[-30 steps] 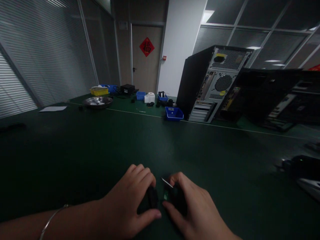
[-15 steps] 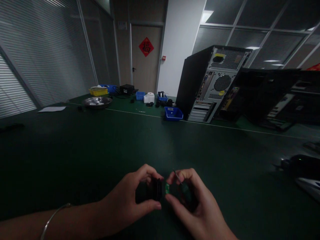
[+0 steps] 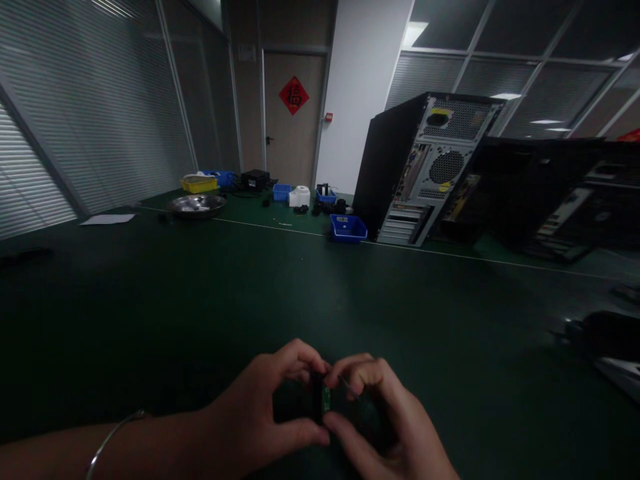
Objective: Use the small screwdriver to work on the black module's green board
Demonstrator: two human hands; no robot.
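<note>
My left hand (image 3: 273, 407) grips a small black casing (image 3: 317, 395) between thumb and fingers at the lower middle of the head view. Pinched in my right hand (image 3: 387, 413) is a small green circuit board (image 3: 327, 399), held upright against the casing's right side. A thin metal shaft, seemingly of a screwdriver (image 3: 349, 387), also lies in my right hand, its dark handle mostly lost in the shadow of the palm. Both hands are close together above the dark green table (image 3: 225, 287). The fingers hide parts of the casing and the board.
A blue tray (image 3: 349, 229) stands before a computer tower (image 3: 420, 167). Farther left are a metal bowl (image 3: 197, 206), a yellow basket (image 3: 200, 184) and a white sheet (image 3: 107, 219). A dark device with a pale edge (image 3: 615, 347) lies at the right.
My right hand has moved left and slightly down, bringing the circuit board from a small gap away up to the black casing. My left hand has stayed nearly in place.
</note>
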